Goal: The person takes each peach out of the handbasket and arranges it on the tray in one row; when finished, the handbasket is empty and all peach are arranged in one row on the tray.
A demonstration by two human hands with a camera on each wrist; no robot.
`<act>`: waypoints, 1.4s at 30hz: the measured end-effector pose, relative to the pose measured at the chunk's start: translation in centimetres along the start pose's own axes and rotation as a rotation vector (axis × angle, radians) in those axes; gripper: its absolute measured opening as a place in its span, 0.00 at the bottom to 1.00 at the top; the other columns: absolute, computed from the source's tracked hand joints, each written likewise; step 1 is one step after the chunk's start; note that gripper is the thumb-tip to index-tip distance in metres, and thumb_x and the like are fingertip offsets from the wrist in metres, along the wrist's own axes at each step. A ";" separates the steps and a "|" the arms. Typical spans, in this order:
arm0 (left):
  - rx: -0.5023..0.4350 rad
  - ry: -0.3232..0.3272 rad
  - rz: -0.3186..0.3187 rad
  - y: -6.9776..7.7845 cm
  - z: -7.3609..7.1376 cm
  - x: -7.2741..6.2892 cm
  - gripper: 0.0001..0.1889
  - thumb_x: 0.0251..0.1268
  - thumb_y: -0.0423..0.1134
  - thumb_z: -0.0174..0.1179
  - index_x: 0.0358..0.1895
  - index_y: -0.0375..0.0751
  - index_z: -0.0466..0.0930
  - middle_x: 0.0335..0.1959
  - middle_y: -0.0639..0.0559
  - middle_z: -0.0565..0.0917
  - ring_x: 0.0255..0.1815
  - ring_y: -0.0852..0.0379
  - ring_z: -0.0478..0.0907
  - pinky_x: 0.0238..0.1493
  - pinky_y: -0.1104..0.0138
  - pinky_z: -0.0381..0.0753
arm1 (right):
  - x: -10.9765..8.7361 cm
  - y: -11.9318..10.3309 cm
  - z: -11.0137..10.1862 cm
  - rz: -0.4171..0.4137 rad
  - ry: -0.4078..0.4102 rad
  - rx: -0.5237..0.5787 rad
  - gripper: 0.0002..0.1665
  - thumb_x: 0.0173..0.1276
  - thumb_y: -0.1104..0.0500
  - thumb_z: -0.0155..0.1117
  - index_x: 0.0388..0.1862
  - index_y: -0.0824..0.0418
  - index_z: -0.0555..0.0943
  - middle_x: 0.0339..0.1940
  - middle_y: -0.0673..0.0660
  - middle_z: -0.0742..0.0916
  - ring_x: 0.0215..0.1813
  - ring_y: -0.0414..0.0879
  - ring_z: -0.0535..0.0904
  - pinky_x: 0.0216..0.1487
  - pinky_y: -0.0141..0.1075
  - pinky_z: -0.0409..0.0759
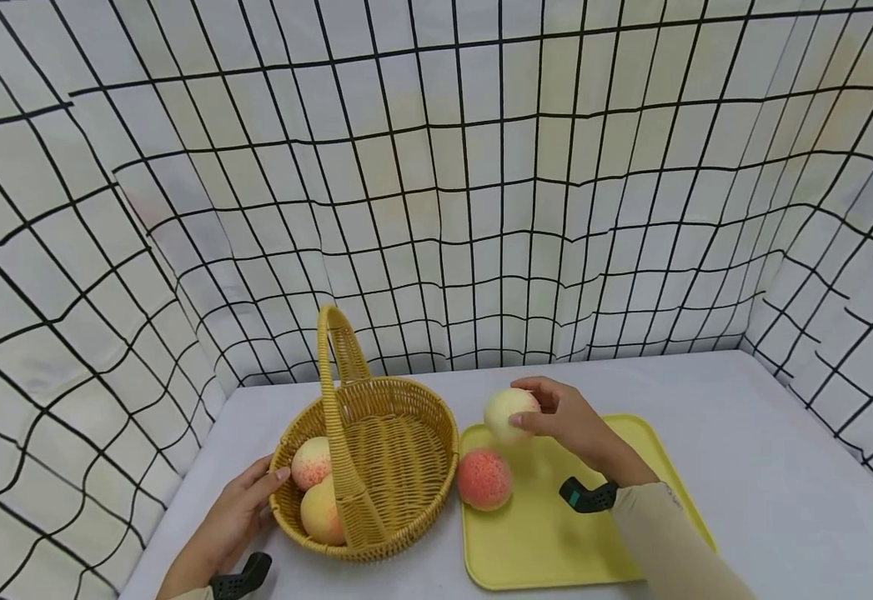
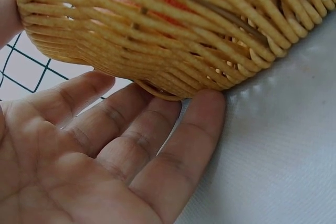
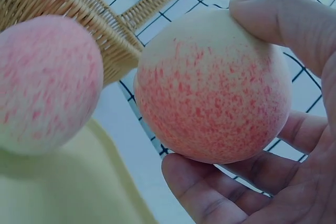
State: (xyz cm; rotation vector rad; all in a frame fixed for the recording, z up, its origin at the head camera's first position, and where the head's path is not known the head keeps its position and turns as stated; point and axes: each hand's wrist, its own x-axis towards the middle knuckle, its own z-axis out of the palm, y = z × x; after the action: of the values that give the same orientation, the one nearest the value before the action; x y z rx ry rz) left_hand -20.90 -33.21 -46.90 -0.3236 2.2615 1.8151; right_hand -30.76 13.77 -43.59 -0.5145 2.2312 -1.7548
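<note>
My right hand (image 1: 569,422) holds a pale peach (image 1: 509,414) with a red-speckled side, just above the yellow tray (image 1: 594,558); the right wrist view shows thumb and fingers round this peach (image 3: 212,87). A redder peach (image 1: 484,479) lies at the tray's left edge, beside the basket. My left hand (image 1: 235,508) grips the left side of the wicker basket (image 1: 398,450), thumb on its rim, and its fingers (image 2: 194,129) touch the woven outer wall (image 2: 157,51). Inside the basket, at its left, are a pale pink-speckled peach (image 1: 312,463) and a yellow-orange peach (image 1: 322,510).
The basket's tall arched handle (image 1: 331,392) rises left of its middle. A white cloth covers the table (image 1: 781,467). White walls with a black grid (image 1: 466,208) stand behind and at both sides. Each wrist wears a dark camera mount (image 1: 588,497).
</note>
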 end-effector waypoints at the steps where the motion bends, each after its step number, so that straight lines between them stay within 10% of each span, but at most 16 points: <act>1: 0.000 -0.002 0.001 0.0 0.0 0.0 0.40 0.84 0.55 0.50 0.83 0.32 0.48 0.82 0.29 0.54 0.80 0.35 0.60 0.67 0.51 0.78 | -0.3 0.2 -0.1 0.006 0.004 -0.003 0.37 0.69 0.52 0.75 0.73 0.61 0.73 0.57 0.61 0.85 0.54 0.53 0.81 0.53 0.41 0.83; 42: 0.027 -0.004 0.012 0.0 0.0 -0.1 0.38 0.86 0.54 0.46 0.83 0.31 0.47 0.82 0.29 0.55 0.78 0.39 0.64 0.68 0.49 0.77 | -3.6 4.1 -0.7 0.029 -0.001 0.003 0.37 0.65 0.57 0.77 0.71 0.65 0.75 0.60 0.64 0.83 0.53 0.54 0.80 0.52 0.40 0.82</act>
State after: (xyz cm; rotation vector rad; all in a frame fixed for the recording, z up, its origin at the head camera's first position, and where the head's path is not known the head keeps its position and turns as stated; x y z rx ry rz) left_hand -20.78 -33.15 -46.85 -0.3018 2.2882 1.7873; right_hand -28.22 16.78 -47.50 -0.4805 2.2234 -1.7433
